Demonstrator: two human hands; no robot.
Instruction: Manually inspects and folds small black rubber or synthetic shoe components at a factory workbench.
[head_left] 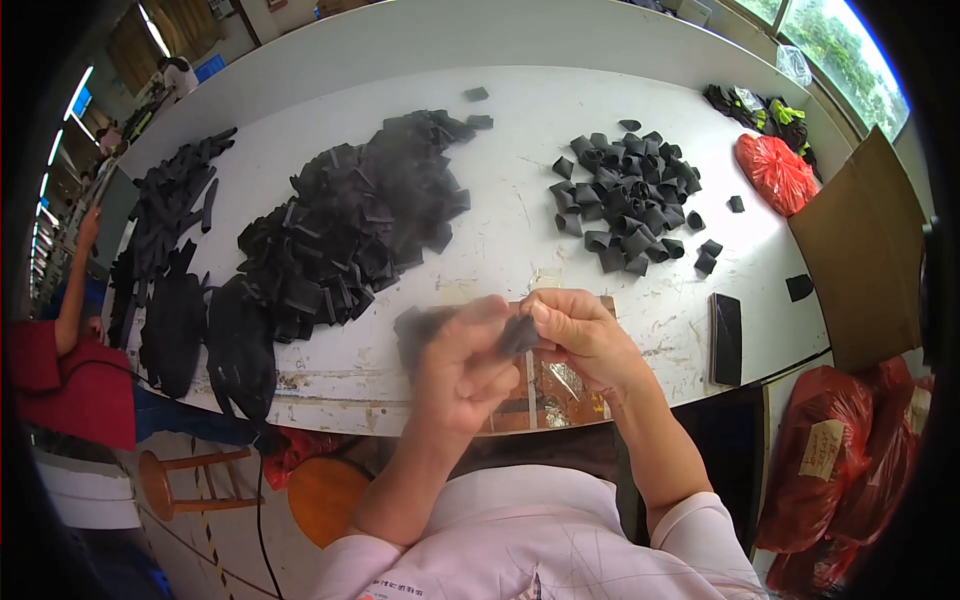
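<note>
A small black fabric piece [518, 337], folded or rolled, is held up between my two hands near the table's front edge. My right hand [590, 338] pinches it between thumb and fingers. On its other side is my left hand [468, 362], slightly blurred, with fingers curled against the piece. Below my hands a worn brown board [570, 390] lies on the white table [510, 210]. Another dark fabric patch [412, 335] shows partly behind my left hand. Ahead to the right lies a pile of black fabric loops [630, 195].
A large heap of flat black pieces [350, 220] covers the left middle. Black strips [165, 200] lie farther left. At right are a black phone [726, 340], a red bag [775, 175] and a cardboard sheet [860, 255]. Another person [75, 370] is at far left.
</note>
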